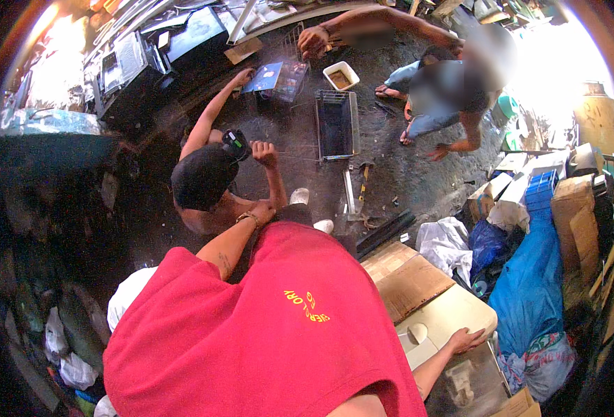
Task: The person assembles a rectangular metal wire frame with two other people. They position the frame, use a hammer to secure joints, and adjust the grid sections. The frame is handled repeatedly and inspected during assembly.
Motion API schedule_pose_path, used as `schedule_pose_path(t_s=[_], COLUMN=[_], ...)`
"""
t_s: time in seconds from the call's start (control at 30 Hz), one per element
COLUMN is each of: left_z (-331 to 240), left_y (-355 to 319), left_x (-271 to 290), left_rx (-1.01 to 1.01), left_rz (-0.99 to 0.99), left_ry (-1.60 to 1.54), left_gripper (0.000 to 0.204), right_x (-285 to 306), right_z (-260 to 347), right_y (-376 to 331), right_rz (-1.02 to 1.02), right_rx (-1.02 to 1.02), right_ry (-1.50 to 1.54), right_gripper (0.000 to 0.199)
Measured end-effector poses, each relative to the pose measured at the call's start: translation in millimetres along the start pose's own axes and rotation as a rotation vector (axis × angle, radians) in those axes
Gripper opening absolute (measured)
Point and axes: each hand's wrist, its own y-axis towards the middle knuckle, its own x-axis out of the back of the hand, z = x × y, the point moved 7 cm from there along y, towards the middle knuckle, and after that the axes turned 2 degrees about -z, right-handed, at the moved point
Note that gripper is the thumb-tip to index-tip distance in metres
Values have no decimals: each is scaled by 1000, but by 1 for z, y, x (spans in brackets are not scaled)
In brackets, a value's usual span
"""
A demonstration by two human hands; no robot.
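**Fingers at rest: right spread on beige top, left at knee**

Fingers (479, 338) of the right hand (465, 340): spread and flat, gripping nothing, palm down on the beige plastic top (453, 309).
Left hand (264, 210): bracelet at the wrist, set on a dark-clad knee; fingers hidden, curled or loose cannot be told.
Step in hand, as judged: standing by, leaning, nothing being handled. Taking anything up would first call for lifting the right palm clear.
Beige plastic top: under the right fingers and running beyond them; pale, smooth, rounded corner, scuffed.
Beyond the fingers: a cardboard sheet (411, 283) lying on the top's far end.
Just beyond the left hand: a crouching person in a black cap (202, 177); further off, a dark metal tray (337, 125) on the ground.
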Motion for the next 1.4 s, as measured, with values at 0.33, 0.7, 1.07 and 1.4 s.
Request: schedule_pose_path(t_s=[0.33, 0.7, 1.07, 1.4], left_z=[0, -1, -26, -75], left_y=[-29, 7, 29, 16], left_x=[9, 1, 17, 55], left_rx=[127, -126, -142, -130], left_rz=[-16, -244, -67, -30], left_ry=[-2, -64, -49, -85], left_gripper=[36, 41, 20, 22], right_x=[0, -50, -3, -42], right_z=[-4, -29, 0, -9], right_y=[22, 18, 3, 2], right_rz=[56, -57, 11, 2], right_rx=[-27, -171, -282, -281], right_ry=[135, 85, 122, 241], right_gripper=[65, 70, 72, 75])
